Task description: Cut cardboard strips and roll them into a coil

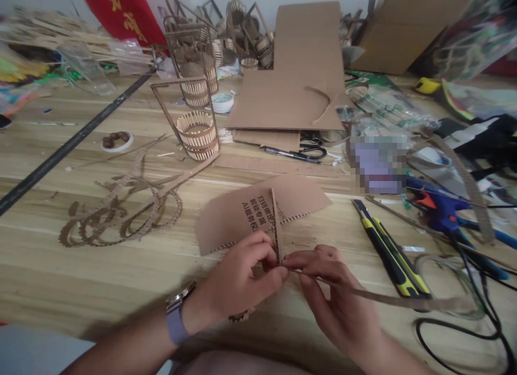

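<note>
My left hand (246,272), with a watch on the wrist, pinches the bottom of a narrow upright cardboard piece (275,216). Close against it, the fingers of my right hand (335,289) grip a long thin cardboard strip (388,299), which trails off to the right under the palm side. Both fingertips meet where strip and upright piece come together; the exact joint is hidden. Behind them lies a flat cut cardboard piece (226,213) with printed characters. A bit of corrugated cardboard (241,314) shows below my left wrist.
Curled cardboard strips (125,213) lie at left, near a small handled basket (196,132). A yellow-black utility knife (391,251), a blue glue gun (436,202) and cables are at right. Scissors (313,147) and large cardboard sheets (291,95) lie farther back.
</note>
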`<state>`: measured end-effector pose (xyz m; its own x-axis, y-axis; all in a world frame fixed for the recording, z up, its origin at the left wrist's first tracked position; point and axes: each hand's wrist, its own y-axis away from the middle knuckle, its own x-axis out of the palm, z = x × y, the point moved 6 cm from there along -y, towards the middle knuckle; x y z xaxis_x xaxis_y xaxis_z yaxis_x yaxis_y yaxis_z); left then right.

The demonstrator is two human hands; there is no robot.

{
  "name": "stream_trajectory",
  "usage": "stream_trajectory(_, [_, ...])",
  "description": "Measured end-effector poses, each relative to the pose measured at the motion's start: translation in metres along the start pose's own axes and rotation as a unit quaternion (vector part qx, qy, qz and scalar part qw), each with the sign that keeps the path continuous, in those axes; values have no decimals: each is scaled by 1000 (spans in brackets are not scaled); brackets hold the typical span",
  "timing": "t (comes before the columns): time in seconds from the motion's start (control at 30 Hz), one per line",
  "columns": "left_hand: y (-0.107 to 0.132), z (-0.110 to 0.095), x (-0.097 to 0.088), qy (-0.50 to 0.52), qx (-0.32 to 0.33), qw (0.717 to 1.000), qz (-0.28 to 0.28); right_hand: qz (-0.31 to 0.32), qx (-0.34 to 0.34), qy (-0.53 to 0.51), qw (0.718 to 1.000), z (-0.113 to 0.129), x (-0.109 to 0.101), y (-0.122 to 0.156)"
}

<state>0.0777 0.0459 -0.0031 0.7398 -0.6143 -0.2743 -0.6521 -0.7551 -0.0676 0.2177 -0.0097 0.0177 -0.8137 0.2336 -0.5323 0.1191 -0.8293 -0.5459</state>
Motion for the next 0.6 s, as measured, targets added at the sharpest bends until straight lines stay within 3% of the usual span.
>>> stream_trajectory(0.2, [0,-4,2,-22,35,999,1,8,-34,68,997,4,3,-2])
stream_trajectory(0.47, [-1,-6,2,-7,30,999,16,-27,92,-11,995,-9,-6,-3])
stream_trajectory(0.6, [-1,0,-1,16,-4,1000,-8,-20,48,-47,998,-3,-1,-3])
